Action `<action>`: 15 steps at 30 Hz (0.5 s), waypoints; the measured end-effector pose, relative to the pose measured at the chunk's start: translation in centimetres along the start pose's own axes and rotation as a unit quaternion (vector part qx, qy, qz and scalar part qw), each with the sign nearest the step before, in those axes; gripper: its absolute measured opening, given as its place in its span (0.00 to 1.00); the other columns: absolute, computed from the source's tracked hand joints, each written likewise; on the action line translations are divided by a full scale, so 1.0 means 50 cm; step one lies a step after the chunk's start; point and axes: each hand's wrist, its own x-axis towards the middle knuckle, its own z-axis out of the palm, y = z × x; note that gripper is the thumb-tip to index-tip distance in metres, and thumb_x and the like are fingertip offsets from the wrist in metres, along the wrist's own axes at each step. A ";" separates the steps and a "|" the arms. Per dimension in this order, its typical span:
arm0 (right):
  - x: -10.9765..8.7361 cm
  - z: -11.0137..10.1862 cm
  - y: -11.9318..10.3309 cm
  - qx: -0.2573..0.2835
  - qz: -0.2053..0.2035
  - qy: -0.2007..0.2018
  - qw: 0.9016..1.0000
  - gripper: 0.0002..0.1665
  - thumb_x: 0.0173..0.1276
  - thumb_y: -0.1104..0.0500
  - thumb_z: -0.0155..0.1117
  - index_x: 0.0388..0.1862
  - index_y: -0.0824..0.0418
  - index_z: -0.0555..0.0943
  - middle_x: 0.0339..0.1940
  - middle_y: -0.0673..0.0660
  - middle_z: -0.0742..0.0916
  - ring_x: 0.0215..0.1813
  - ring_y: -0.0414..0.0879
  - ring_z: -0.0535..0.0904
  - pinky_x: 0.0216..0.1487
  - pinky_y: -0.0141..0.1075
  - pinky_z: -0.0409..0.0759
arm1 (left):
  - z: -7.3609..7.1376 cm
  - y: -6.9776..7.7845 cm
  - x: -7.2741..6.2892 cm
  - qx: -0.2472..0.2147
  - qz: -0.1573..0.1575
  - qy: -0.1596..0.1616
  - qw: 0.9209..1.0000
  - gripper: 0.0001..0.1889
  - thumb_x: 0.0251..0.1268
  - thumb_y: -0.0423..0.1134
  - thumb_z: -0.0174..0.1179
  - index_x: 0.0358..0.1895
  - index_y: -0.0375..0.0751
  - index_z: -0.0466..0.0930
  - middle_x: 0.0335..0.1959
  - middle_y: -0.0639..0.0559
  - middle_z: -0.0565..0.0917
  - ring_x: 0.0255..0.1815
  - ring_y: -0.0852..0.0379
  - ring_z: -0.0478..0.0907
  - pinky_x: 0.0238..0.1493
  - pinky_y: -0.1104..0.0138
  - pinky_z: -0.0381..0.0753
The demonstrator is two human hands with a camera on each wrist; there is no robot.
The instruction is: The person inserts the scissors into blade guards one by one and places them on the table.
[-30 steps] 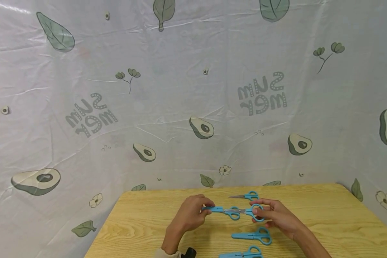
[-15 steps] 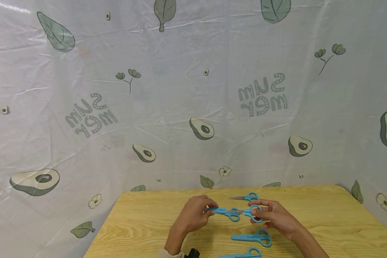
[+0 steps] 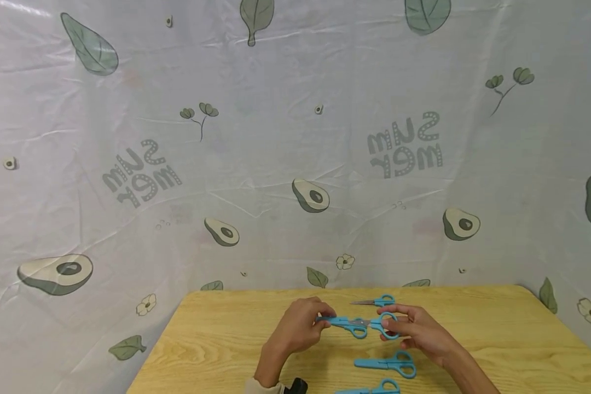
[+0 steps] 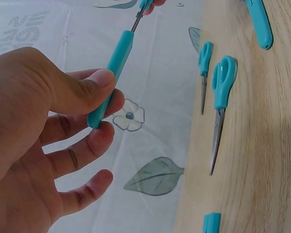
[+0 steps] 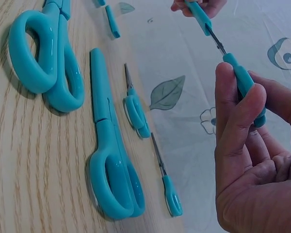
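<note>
My left hand (image 3: pixel 297 325) pinches a blue blade cover (image 4: pixel 119 57) between thumb and fingers, the other fingers spread. Opposite, my right hand (image 3: pixel 421 329) grips a pair of scissors (image 5: pixel 241 77) by the blue handles, blades toward the cover. The blade tips sit inside the cover's mouth, and a short length of metal shows between cover and handles. Both are held above the table. In the head view they overlap another pair of bare-bladed scissors (image 4: pixel 224 85) on the table; a smaller bare pair (image 3: pixel 384 300) lies farther back.
Nearer the front of the wooden table (image 3: pixel 216 350) lie covered scissors (image 3: pixel 386 364) and another blue-handled pair (image 3: pixel 385 386), cut off by the frame. Loose blue covers (image 5: pixel 112 22) lie left of the bare scissors. A patterned sheet (image 3: pixel 256 164) hangs behind the table.
The left hand has moved slightly right with the cover, and the right hand slightly left with the scissors. Less of the metal blades shows between them now.
</note>
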 end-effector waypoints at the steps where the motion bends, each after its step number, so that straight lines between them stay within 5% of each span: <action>1: 0.000 0.001 0.000 0.000 0.003 0.003 1.000 0.26 0.86 0.53 0.60 0.76 0.60 0.76 0.43 0.49 0.94 0.47 0.41 0.90 0.33 0.29 0.81 | 0.000 0.000 0.000 0.000 0.001 0.001 1.000 0.09 0.75 0.34 0.68 0.51 0.49 0.93 0.46 0.58 0.91 0.41 0.68 0.84 0.41 0.75 0.82; 15: 0.007 0.006 0.005 0.008 -0.006 0.003 1.000 0.25 0.86 0.54 0.60 0.76 0.59 0.77 0.40 0.49 0.94 0.45 0.41 0.91 0.32 0.28 0.81 | 0.003 0.003 0.002 0.013 0.004 0.003 1.000 0.08 0.74 0.35 0.69 0.51 0.49 0.93 0.45 0.58 0.91 0.39 0.69 0.83 0.39 0.77 0.80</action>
